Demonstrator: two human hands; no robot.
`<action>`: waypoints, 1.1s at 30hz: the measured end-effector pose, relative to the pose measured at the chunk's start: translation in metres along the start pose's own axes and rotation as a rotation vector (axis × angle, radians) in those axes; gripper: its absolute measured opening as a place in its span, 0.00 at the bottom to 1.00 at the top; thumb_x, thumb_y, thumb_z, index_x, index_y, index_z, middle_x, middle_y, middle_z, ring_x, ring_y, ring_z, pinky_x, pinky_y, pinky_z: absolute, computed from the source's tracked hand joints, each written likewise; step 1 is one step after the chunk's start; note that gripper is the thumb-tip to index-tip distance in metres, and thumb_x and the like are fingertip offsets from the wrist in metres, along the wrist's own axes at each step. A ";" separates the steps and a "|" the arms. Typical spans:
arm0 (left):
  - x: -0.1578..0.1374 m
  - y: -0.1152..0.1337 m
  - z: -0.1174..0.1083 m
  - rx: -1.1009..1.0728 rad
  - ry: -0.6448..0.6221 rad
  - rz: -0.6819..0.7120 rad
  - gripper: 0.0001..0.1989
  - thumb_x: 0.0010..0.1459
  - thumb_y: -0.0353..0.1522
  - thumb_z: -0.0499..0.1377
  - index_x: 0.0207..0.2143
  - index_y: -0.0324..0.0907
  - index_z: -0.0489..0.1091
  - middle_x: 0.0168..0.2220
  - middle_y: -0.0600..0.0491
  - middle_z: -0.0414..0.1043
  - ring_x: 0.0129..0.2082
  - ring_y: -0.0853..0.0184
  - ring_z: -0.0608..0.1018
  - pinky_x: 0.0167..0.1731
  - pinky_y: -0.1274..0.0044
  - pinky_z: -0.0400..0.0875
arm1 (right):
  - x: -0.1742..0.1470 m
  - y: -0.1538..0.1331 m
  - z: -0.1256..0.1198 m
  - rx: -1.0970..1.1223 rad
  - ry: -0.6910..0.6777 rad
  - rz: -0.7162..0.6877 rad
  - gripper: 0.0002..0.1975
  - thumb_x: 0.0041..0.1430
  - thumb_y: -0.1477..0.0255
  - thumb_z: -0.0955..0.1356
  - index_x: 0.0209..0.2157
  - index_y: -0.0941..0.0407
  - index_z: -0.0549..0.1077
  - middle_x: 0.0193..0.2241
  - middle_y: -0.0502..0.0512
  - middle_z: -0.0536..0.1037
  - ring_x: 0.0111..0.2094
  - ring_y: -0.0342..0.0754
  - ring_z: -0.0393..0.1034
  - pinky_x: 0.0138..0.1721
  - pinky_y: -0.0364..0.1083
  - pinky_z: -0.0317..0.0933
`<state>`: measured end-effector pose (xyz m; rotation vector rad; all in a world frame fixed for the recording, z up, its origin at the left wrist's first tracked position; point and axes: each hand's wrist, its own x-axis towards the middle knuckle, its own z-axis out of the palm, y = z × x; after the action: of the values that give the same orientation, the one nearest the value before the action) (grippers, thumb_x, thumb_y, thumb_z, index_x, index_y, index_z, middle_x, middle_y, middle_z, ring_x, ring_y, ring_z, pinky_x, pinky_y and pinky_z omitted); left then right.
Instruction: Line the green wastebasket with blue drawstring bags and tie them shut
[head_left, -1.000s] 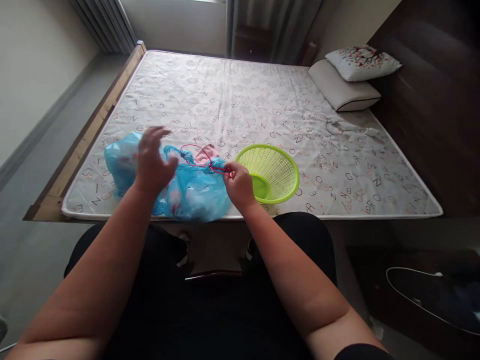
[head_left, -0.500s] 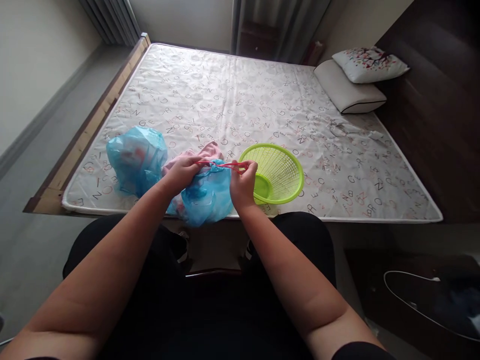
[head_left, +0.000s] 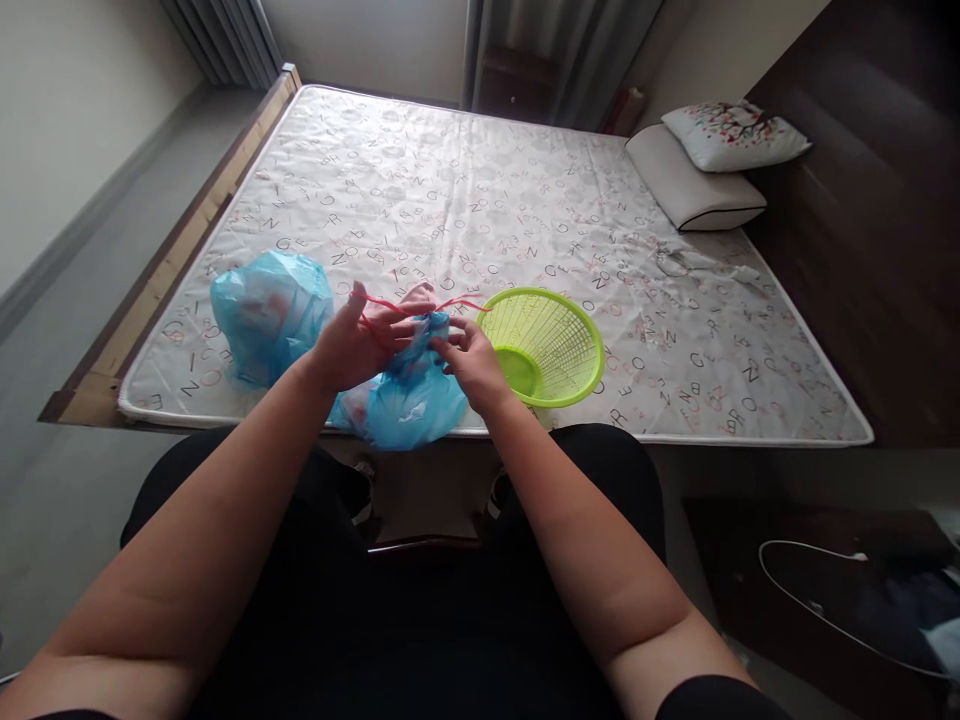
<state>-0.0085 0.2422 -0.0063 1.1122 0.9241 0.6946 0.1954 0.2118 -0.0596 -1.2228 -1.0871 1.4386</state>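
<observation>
A blue plastic bag [head_left: 416, 405] with a gathered neck rests at the mattress's near edge, its contents only faintly visible. Red string [head_left: 457, 302] runs across the neck, with one stretch draped over my left hand [head_left: 356, 340]. That hand's thumb points up, apart from the other fingers, which stretch out to touch the bag's neck. From the other side, my right hand [head_left: 476, 365] pinches the neck between thumb and fingers. Pink cloth [head_left: 420, 294] shows just behind the bag, partly covered by my hands.
Another filled blue plastic bag [head_left: 270, 310] sits to the left. A lime-green plastic basket [head_left: 559, 345] lies tilted right of my hands. They are on a letter-printed mattress [head_left: 675, 330], with two pillows [head_left: 701, 185] at its far right. Wooden bed frame [head_left: 172, 250] borders the left side.
Both hands have let go of the taut red string ends. My right hand has shifted left onto the bag's neck, and my left thumb has lifted away from its fingers.
</observation>
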 end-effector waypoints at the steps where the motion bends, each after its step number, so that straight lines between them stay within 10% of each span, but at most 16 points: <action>1: 0.001 -0.001 -0.002 -0.040 -0.037 -0.006 0.49 0.63 0.69 0.44 0.57 0.41 0.81 0.50 0.38 0.84 0.53 0.43 0.82 0.51 0.59 0.77 | 0.001 0.002 -0.001 0.025 0.004 0.023 0.24 0.58 0.53 0.77 0.48 0.51 0.73 0.39 0.52 0.80 0.36 0.46 0.76 0.33 0.44 0.70; 5: 0.006 -0.005 -0.012 -0.194 0.022 0.006 0.39 0.67 0.62 0.50 0.48 0.39 0.83 0.52 0.39 0.83 0.56 0.43 0.81 0.53 0.59 0.76 | 0.009 0.005 -0.011 0.138 0.162 -0.006 0.17 0.58 0.57 0.76 0.39 0.52 0.71 0.36 0.49 0.75 0.35 0.44 0.72 0.33 0.42 0.69; 11: 0.019 -0.006 -0.054 -0.334 0.713 0.062 0.14 0.67 0.40 0.56 0.47 0.43 0.76 0.52 0.45 0.81 0.55 0.54 0.79 0.53 0.61 0.75 | 0.016 0.002 -0.023 0.269 0.309 -0.070 0.13 0.61 0.64 0.73 0.38 0.51 0.65 0.38 0.48 0.70 0.39 0.44 0.70 0.38 0.43 0.73; 15: 0.019 -0.007 -0.073 0.017 1.015 0.203 0.24 0.63 0.32 0.61 0.61 0.44 0.65 0.63 0.49 0.71 0.65 0.55 0.70 0.63 0.58 0.66 | 0.016 0.001 -0.023 0.243 0.247 -0.092 0.12 0.63 0.63 0.72 0.40 0.50 0.65 0.39 0.48 0.71 0.39 0.44 0.70 0.35 0.41 0.72; 19: 0.009 -0.006 -0.051 0.580 0.753 0.736 0.21 0.66 0.38 0.62 0.59 0.42 0.72 0.64 0.49 0.72 0.68 0.56 0.70 0.67 0.62 0.62 | 0.014 0.001 -0.018 0.159 0.150 -0.116 0.12 0.64 0.62 0.71 0.42 0.50 0.66 0.38 0.48 0.73 0.37 0.44 0.71 0.32 0.40 0.70; 25: 0.014 -0.025 -0.008 0.687 0.246 0.403 0.23 0.54 0.45 0.73 0.46 0.42 0.79 0.39 0.51 0.81 0.40 0.60 0.81 0.47 0.68 0.77 | 0.013 0.008 -0.006 0.034 0.047 -0.166 0.06 0.66 0.66 0.68 0.42 0.50 0.67 0.33 0.47 0.73 0.33 0.44 0.69 0.33 0.42 0.69; 33: 0.025 -0.025 -0.031 0.605 0.609 0.400 0.04 0.63 0.34 0.63 0.36 0.44 0.74 0.30 0.54 0.75 0.31 0.65 0.79 0.38 0.71 0.77 | 0.011 0.003 -0.017 -0.310 0.262 -0.257 0.04 0.68 0.68 0.65 0.42 0.51 0.70 0.31 0.48 0.71 0.30 0.45 0.64 0.35 0.46 0.59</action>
<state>-0.0238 0.2693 -0.0421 1.6914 1.5117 1.1633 0.2115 0.2228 -0.0659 -1.3850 -1.2607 0.9098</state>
